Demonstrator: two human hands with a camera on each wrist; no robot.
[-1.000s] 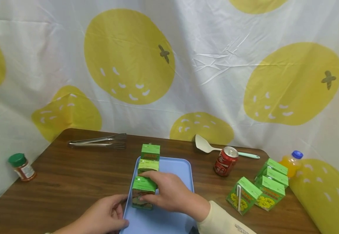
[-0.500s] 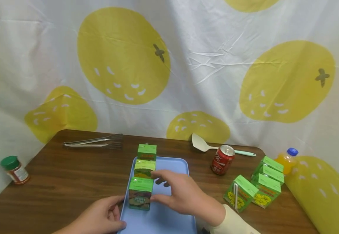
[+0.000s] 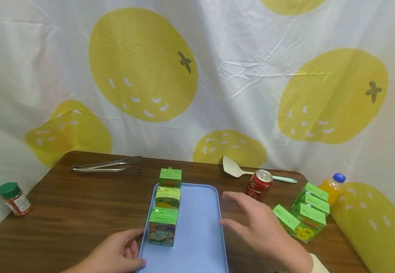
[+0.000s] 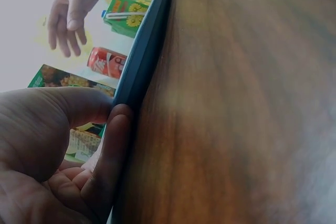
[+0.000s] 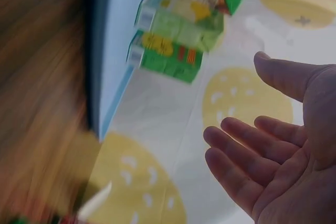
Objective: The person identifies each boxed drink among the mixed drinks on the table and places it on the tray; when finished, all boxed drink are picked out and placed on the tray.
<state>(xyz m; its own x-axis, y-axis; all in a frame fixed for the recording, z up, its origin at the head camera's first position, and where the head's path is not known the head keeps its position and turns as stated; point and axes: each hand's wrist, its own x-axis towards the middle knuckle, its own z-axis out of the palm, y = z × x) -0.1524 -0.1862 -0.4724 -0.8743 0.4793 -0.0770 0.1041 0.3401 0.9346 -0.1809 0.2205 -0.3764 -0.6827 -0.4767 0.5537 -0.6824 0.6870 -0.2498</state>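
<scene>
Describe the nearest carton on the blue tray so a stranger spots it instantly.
On the brown table, find the blue tray; along its left side stand three cartons in a row. Pick the nearest carton: its front is mostly brown, unlike the yellow-green middle carton or the green far carton.

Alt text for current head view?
A left hand grips a blue tray holding three green cartons in a row; the empty right hand hovers by the tray's right edge. Also right of the tray stand a red can and four more green cartons.
</scene>
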